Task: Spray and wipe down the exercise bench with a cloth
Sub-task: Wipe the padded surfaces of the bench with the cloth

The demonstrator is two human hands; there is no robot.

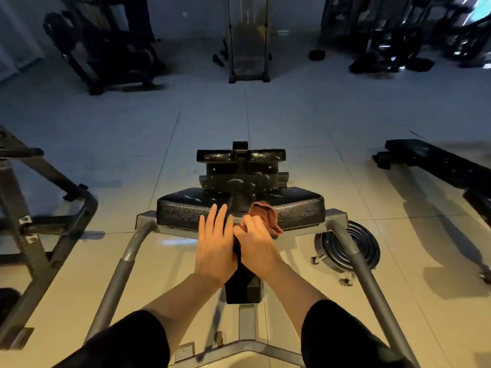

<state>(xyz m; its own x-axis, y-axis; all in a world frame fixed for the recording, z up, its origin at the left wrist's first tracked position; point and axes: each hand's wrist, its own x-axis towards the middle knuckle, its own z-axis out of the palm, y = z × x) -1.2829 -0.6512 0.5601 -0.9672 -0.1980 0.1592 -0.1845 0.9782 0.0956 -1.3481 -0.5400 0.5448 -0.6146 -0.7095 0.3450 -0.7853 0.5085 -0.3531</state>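
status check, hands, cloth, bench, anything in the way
Left hand open, fingers straight. Right hand grips brown cloth over black bench pad. No spray bottle seen; nothing blocking.

Dim, warm-lit foreground; dark blurred background; wide-angle bending at edges.

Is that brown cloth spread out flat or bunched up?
Bunched up: the cloth sits crumpled in the right hand, folds sticking out above the curled fingers.

I am standing over a pale tiled floor (239, 112) in a dim gym. Dark machines (106, 43) are lining the far wall, a flat bench (438, 163) is sitting to my right, and weight plates (348, 245) are lying stacked nearby.
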